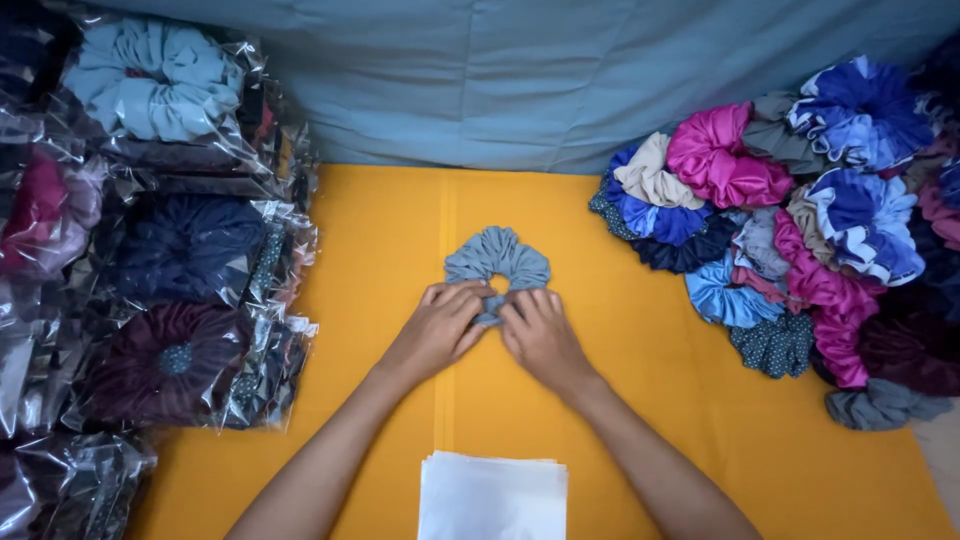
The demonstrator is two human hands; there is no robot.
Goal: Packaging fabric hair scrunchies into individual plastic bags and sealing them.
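Observation:
A grey-blue fabric scrunchie [497, 258] lies in the middle of the yellow cloth [620, 400]. My left hand [438, 328] and my right hand [540, 332] meet at its near edge, both pinching the gathered fabric there with the fingertips. The part of the scrunchie under my fingers is hidden.
A heap of loose scrunchies [800, 220] in pink, blue, beige and grey fills the right side. Scrunchies packed in clear plastic bags [160, 300] are stacked at the left. A stack of white sheets [492, 495] lies at the near edge. A grey-blue cloth [520, 70] covers the back.

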